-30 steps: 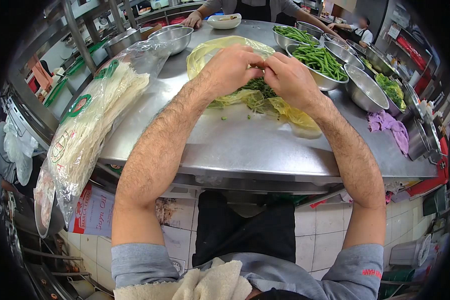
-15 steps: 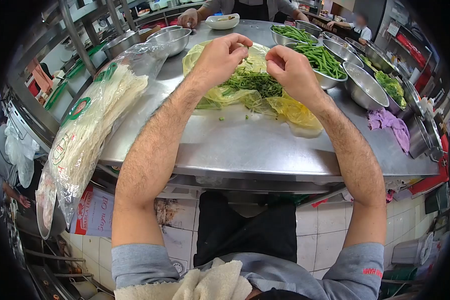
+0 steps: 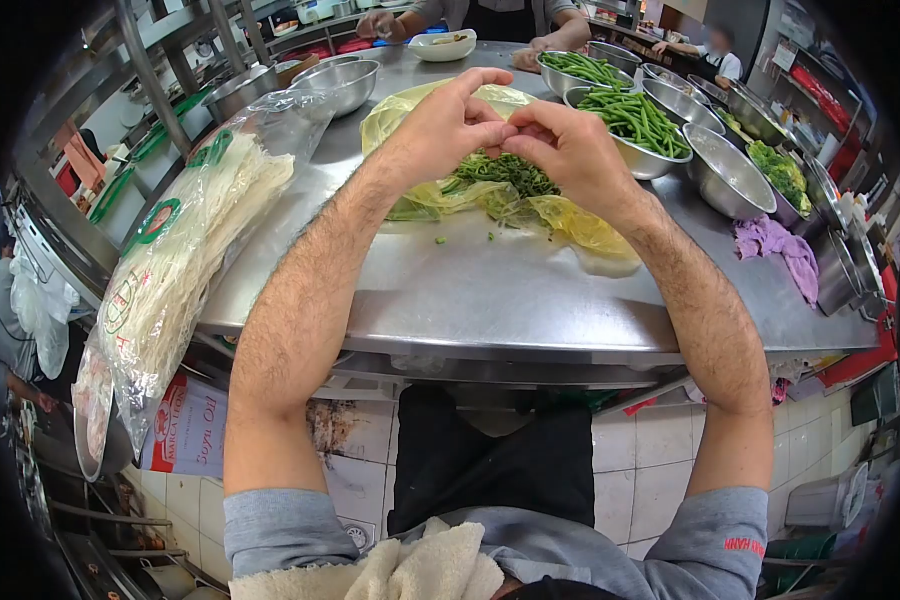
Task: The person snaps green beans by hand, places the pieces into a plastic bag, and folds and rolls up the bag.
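My left hand and my right hand meet above a yellow plastic bag spread on the steel table. Fingers and thumbs are pinched together on both sides, with the fingertips touching; whatever lies between them is hidden. Below my hands, a heap of thin dark green stalks or trimmings rests on the bag, partly covered by my fingers. Just right of my right hand stands a metal bowl heaped with green beans. Behind it is a second bowl of green beans.
A clear bag of dried white noodles lies along the table's left edge. Several metal bowls line the right side, near a purple cloth. Across the table, a co-worker's hands are near a white dish.
My hands have come together from a small gap, the right moving left. A small green bit showed at my left fingertips before. The co-worker's hand has appeared beside the far bean bowl.
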The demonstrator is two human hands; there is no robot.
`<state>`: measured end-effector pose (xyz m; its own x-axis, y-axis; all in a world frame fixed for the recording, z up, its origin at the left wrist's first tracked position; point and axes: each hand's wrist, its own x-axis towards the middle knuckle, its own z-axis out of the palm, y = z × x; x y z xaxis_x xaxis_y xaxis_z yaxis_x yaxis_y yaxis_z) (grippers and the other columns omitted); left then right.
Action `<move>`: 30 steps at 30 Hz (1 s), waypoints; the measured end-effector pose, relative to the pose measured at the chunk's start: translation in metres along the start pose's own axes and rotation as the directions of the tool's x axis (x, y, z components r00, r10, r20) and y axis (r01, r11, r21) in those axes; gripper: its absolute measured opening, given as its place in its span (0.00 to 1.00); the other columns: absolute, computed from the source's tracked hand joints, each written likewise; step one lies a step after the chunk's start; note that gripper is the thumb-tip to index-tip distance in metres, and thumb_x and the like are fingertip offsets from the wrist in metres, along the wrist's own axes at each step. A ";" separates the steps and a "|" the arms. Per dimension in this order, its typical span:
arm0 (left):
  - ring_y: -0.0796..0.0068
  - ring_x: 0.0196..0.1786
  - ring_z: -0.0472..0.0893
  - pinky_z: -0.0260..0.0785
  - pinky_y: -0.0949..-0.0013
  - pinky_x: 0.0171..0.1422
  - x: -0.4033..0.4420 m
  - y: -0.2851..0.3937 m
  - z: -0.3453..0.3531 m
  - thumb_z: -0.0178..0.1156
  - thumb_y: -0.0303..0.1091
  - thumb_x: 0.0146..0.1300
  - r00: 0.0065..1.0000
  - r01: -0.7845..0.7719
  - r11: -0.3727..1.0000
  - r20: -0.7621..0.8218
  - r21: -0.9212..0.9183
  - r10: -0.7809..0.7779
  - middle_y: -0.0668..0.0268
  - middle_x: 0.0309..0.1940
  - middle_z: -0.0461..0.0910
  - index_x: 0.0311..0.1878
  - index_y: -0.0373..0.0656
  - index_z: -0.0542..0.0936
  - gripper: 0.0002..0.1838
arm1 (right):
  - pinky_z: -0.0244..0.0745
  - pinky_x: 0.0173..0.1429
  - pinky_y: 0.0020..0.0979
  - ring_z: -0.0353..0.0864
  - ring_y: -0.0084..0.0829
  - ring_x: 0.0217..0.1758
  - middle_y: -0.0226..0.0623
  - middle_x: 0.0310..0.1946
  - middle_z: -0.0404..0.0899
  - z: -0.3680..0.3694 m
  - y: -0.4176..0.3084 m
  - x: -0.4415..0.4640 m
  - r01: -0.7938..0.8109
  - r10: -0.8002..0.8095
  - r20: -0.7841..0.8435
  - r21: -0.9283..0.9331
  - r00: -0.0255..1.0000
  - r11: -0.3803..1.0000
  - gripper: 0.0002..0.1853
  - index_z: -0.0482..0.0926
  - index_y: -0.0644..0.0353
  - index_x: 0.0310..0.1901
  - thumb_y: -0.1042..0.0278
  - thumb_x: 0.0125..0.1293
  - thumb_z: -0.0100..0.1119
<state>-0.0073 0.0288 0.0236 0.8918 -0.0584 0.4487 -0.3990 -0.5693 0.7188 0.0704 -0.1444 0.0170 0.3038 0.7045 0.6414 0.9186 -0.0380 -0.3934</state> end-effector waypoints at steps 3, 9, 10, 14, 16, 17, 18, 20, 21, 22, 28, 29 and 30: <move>0.78 0.35 0.79 0.71 0.73 0.44 0.000 0.003 -0.002 0.59 0.29 0.62 0.998 0.066 0.997 -0.015 0.046 -0.065 0.66 0.30 0.80 0.55 0.37 0.72 0.19 | 0.74 0.38 0.34 0.79 0.36 0.30 0.41 0.27 0.79 -0.004 0.002 0.003 -0.038 0.039 -0.081 0.019 0.996 0.999 0.07 0.79 0.63 0.37 0.70 0.59 0.61; 0.75 0.35 0.80 0.72 0.70 0.43 -0.015 0.005 -0.037 0.64 0.34 0.56 0.884 0.201 0.698 0.181 0.687 -0.432 0.65 0.31 0.82 0.39 0.40 0.82 0.10 | 0.75 0.41 0.36 0.80 0.40 0.36 0.42 0.33 0.79 -0.052 0.054 0.011 -0.043 -0.138 -0.375 -0.437 0.917 0.899 0.07 0.79 0.61 0.38 0.72 0.59 0.59; 0.72 0.36 0.80 0.72 0.68 0.44 -0.013 0.005 -0.037 0.65 0.37 0.53 0.858 0.196 0.683 0.215 0.704 -0.467 0.64 0.31 0.83 0.41 0.40 0.82 0.14 | 0.75 0.42 0.36 0.80 0.41 0.39 0.42 0.35 0.78 -0.057 0.058 0.010 -0.112 -0.167 -0.389 -0.602 0.906 0.790 0.07 0.79 0.61 0.39 0.72 0.59 0.58; 0.69 0.37 0.81 0.73 0.67 0.44 -0.018 0.000 -0.020 0.66 0.40 0.49 0.886 0.177 0.617 0.148 0.767 -0.439 0.63 0.31 0.83 0.39 0.40 0.83 0.16 | 0.75 0.44 0.36 0.79 0.42 0.42 0.42 0.39 0.77 -0.060 0.056 0.008 -0.070 -0.259 -0.382 -0.666 0.887 0.742 0.08 0.79 0.61 0.40 0.72 0.59 0.57; 0.68 0.36 0.81 0.73 0.65 0.43 -0.014 -0.002 -0.021 0.66 0.41 0.45 0.858 0.206 0.650 0.184 0.731 -0.479 0.61 0.29 0.82 0.37 0.40 0.82 0.17 | 0.75 0.45 0.37 0.79 0.43 0.41 0.43 0.40 0.77 -0.040 0.031 0.009 0.199 -0.318 -0.262 -0.398 0.911 0.896 0.09 0.80 0.61 0.41 0.71 0.60 0.58; 0.68 0.36 0.81 0.73 0.65 0.43 -0.013 -0.004 -0.021 0.66 0.41 0.45 0.858 0.209 0.648 0.181 0.732 -0.481 0.61 0.29 0.82 0.37 0.40 0.82 0.17 | 0.75 0.47 0.38 0.79 0.43 0.42 0.43 0.40 0.77 -0.027 0.017 0.008 0.185 -0.228 -0.167 -0.239 0.959 0.953 0.09 0.80 0.61 0.42 0.70 0.60 0.58; 0.68 0.35 0.81 0.72 0.64 0.42 -0.012 -0.005 -0.020 0.66 0.40 0.45 0.858 0.189 0.633 0.187 0.751 -0.478 0.60 0.28 0.82 0.36 0.39 0.82 0.17 | 0.74 0.49 0.38 0.78 0.42 0.43 0.43 0.41 0.77 -0.013 0.003 0.005 0.147 -0.151 -0.056 -0.077 0.987 0.986 0.10 0.80 0.61 0.42 0.69 0.60 0.58; 0.68 0.34 0.81 0.72 0.63 0.40 -0.010 -0.004 -0.018 0.66 0.39 0.44 0.858 0.165 0.617 0.197 0.769 -0.474 0.59 0.28 0.82 0.36 0.39 0.82 0.16 | 0.73 0.51 0.37 0.78 0.39 0.46 0.42 0.40 0.77 0.008 -0.011 -0.002 0.229 -0.217 0.108 -0.114 0.970 0.967 0.09 0.80 0.60 0.42 0.69 0.60 0.58; 0.69 0.33 0.80 0.72 0.64 0.39 -0.010 -0.003 -0.016 0.65 0.38 0.44 0.879 0.143 0.618 0.188 0.773 -0.438 0.59 0.27 0.81 0.34 0.38 0.81 0.15 | 0.73 0.51 0.37 0.78 0.39 0.46 0.42 0.40 0.77 0.010 -0.010 -0.007 0.226 -0.214 0.107 -0.116 0.971 0.967 0.09 0.80 0.60 0.42 0.69 0.60 0.58; 0.69 0.31 0.79 0.71 0.64 0.37 -0.009 -0.002 -0.015 0.64 0.36 0.44 0.899 0.122 0.618 0.177 0.777 -0.400 0.59 0.25 0.80 0.33 0.37 0.81 0.14 | 0.72 0.52 0.37 0.77 0.38 0.47 0.42 0.41 0.77 0.012 -0.009 -0.010 0.183 -0.137 0.296 -0.136 0.945 0.974 0.09 0.81 0.60 0.41 0.69 0.60 0.58; 0.77 0.28 0.77 0.70 0.70 0.35 -0.010 -0.006 -0.029 0.66 0.33 0.52 0.986 0.147 0.876 0.006 0.459 -0.168 0.64 0.23 0.80 0.35 0.36 0.83 0.10 | 0.75 0.47 0.34 0.80 0.38 0.42 0.41 0.36 0.79 0.000 -0.010 -0.005 0.037 0.002 0.579 -0.055 0.816 0.998 0.09 0.81 0.61 0.41 0.67 0.61 0.57; 0.77 0.28 0.77 0.70 0.70 0.35 -0.009 -0.005 -0.029 0.66 0.33 0.52 0.986 0.147 0.876 0.007 0.459 -0.169 0.64 0.23 0.80 0.35 0.36 0.83 0.10 | 0.75 0.45 0.34 0.81 0.38 0.40 0.41 0.36 0.80 -0.004 -0.013 -0.004 -0.014 0.048 0.571 -0.064 0.820 0.998 0.10 0.81 0.61 0.41 0.67 0.62 0.57; 0.78 0.28 0.78 0.70 0.70 0.36 -0.008 -0.006 -0.030 0.66 0.34 0.53 0.987 0.148 0.863 -0.021 0.482 -0.157 0.64 0.24 0.81 0.36 0.37 0.83 0.11 | 0.76 0.43 0.33 0.81 0.38 0.38 0.41 0.36 0.81 -0.006 -0.014 -0.003 -0.065 0.095 0.562 -0.072 0.821 0.995 0.10 0.81 0.62 0.41 0.67 0.62 0.58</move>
<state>-0.0186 0.0570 0.0317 0.9387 0.0491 0.3411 -0.1097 -0.8957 0.4310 0.0582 -0.1503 0.0238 0.1942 0.9737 0.1192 0.9127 -0.1349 -0.3857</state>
